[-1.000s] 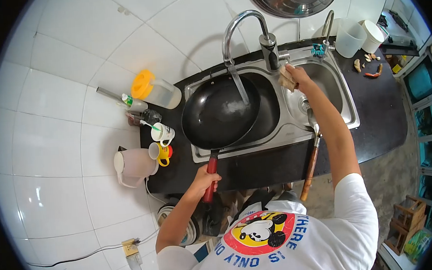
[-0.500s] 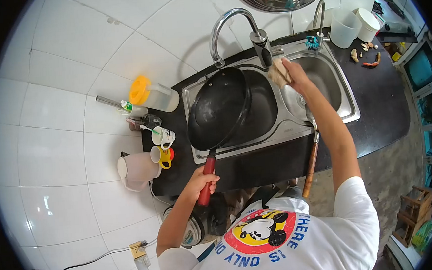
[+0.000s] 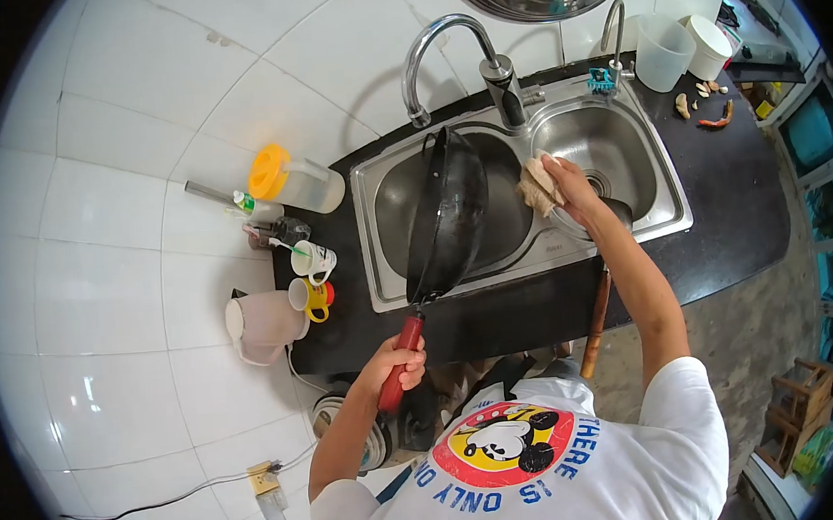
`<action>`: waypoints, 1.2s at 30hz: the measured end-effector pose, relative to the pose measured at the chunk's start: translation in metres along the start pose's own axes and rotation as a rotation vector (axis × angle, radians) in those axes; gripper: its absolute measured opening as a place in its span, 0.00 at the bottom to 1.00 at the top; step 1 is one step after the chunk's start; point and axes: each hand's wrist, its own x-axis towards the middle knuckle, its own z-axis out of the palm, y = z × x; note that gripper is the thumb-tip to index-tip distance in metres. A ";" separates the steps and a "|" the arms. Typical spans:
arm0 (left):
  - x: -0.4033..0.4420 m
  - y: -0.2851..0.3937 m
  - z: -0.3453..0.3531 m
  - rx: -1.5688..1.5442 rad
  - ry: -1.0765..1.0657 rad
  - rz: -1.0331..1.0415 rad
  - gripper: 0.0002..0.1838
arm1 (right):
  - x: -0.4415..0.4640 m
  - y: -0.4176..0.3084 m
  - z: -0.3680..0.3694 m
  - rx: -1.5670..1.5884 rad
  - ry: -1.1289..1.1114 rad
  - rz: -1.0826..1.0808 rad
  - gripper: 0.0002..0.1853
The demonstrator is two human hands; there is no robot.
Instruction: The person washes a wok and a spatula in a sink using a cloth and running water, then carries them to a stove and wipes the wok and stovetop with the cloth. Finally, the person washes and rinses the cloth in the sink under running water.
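My left hand (image 3: 393, 367) is wrapped round the red handle of a black wok (image 3: 449, 215). The wok is tipped steeply on its side over the left basin of the steel sink (image 3: 377, 291), its dark underside facing right. In my right hand (image 3: 572, 187) is a bunched beige cloth (image 3: 540, 187), held above the ridge between the two basins and a little right of the wok, apart from it. A spatula with a wooden handle (image 3: 598, 323) leans over the sink's front edge; its metal head is partly hidden behind my right forearm.
A chrome faucet (image 3: 504, 88) arches over the left basin, with a smaller tap (image 3: 618, 33) at the right. Left on the counter stand a yellow-lidded pitcher (image 3: 302, 181), cups (image 3: 313, 262) and a kettle (image 3: 268, 328). Plastic containers (image 3: 663, 51) and food scraps (image 3: 715, 116) lie at the back right.
The wok has rolled from showing its inside to standing on edge with its underside to the right. My right hand has brought the cloth down toward me, nearer the front of the sink.
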 end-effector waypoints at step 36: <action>-0.011 0.027 0.007 0.074 -0.036 -0.092 0.12 | 0.097 -0.011 0.079 -0.878 0.080 -0.420 0.17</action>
